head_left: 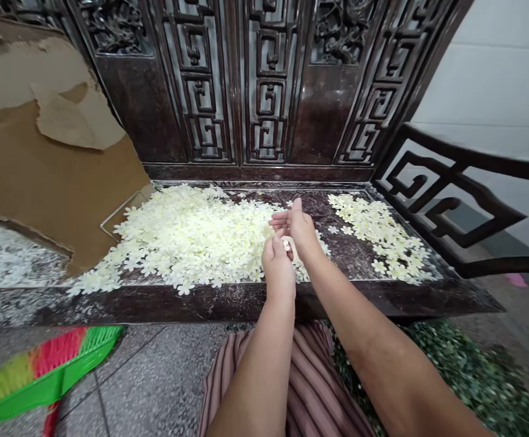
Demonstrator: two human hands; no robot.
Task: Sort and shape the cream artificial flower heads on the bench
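Observation:
A big heap of small white fabric flowers (187, 237) covers the left and middle of a dark carved wooden bench seat (350, 258). A smaller, thinner group of the same flowers (383, 237) lies at the seat's right. My left hand (277, 267) and my right hand (297, 226) meet over the right edge of the big heap, fingers pinched together around something small that looks like a flower; the piece itself is mostly hidden between the fingers.
Torn brown cardboard (41, 164) leans on the bench's left side. A green broom with red and yellow bristles (46, 376) lies on the grey floor at lower left. A pile of green leaves (474, 376) sits at lower right. The bench's armrest (455, 200) rises at right.

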